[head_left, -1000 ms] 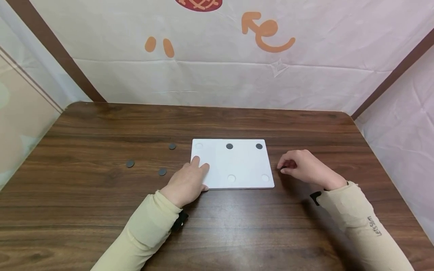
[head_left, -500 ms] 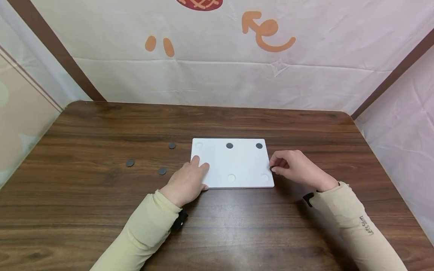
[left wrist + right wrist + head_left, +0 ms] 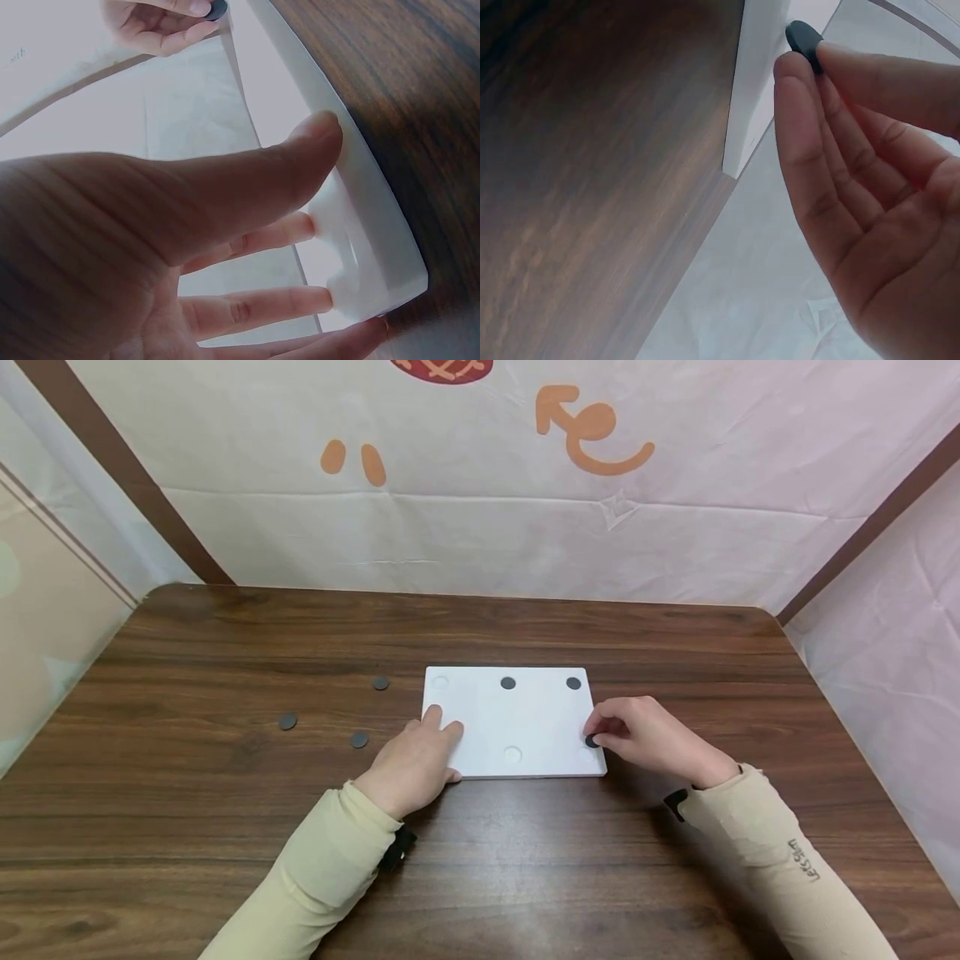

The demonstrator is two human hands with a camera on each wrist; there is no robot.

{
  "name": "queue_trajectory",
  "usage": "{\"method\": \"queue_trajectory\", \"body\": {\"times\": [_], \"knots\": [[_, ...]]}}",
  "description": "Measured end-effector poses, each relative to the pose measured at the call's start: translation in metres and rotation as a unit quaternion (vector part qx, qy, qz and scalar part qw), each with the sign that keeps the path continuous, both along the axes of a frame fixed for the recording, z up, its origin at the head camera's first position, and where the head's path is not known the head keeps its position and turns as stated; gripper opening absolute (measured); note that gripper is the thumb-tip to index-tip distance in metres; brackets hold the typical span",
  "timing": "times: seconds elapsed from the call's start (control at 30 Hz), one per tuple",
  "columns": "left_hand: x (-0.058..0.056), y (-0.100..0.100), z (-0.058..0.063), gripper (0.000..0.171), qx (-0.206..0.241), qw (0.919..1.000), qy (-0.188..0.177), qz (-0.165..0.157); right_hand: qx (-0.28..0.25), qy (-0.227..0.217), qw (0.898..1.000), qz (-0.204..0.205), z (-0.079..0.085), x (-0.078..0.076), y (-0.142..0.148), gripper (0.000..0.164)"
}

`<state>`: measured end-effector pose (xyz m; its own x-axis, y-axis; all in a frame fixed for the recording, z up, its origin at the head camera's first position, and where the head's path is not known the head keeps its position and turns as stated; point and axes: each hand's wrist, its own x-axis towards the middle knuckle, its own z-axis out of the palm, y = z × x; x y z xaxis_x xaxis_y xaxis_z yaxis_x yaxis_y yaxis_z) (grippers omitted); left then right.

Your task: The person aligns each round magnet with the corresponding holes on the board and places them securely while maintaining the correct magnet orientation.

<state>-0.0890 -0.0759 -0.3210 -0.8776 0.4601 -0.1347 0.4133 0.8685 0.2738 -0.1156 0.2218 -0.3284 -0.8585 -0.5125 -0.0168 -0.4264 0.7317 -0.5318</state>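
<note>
A white board [image 3: 540, 718] with round recesses lies on the table. Dark discs fill its back middle recess [image 3: 507, 683] and back right recess [image 3: 573, 683]. My left hand [image 3: 416, 764] rests on the board's near left corner, fingers extended over the top and thumb [image 3: 319, 139] at the front edge. Between thumb and fingertips, my right hand [image 3: 648, 735] pinches a small black disc [image 3: 804, 43], tilted just over the near right recess [image 3: 587, 755]. Whether the disc touches the board cannot be told. The near left recess is hidden by my left hand in the head view.
Three loose dark discs lie left of the board: a back one [image 3: 381, 683], a near one [image 3: 359, 740] and a far left one [image 3: 287, 722]. The wooden table [image 3: 525, 877] ends at a printed cloth wall [image 3: 480, 535] behind.
My right hand has moved left with the black disc, from beside the board to above its near right corner. The left hand and the board have stayed put.
</note>
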Motion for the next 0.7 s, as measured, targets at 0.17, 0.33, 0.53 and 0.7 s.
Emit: {"method": "queue_trajectory", "body": {"times": [0.17, 0.33, 0.53, 0.7], "knots": [[0.0007, -0.0001, 0.0002, 0.037, 0.001, 1.0, -0.003, 0.002, 0.0, -0.007, 1.0, 0.007, 0.0005, 0.001, -0.0032, 0.018], [0.0006, 0.0001, -0.0007, 0.038, 0.0, 1.0, -0.003, 0.005, 0.001, -0.016, 1.0, 0.015, -0.0004, 0.0014, -0.0057, 0.018], [-0.0003, 0.0004, -0.0028, 0.038, 0.001, 1.0, -0.005, 0.002, 0.003, -0.029, 0.999, 0.017, -0.0006, 0.0031, -0.0059, 0.019], [-0.0001, -0.0005, -0.0024, 0.037, -0.001, 1.0, 0.003, -0.001, 0.003, -0.024, 1.0, 0.019, -0.001, 0.0036, -0.0069, 0.019]]}}
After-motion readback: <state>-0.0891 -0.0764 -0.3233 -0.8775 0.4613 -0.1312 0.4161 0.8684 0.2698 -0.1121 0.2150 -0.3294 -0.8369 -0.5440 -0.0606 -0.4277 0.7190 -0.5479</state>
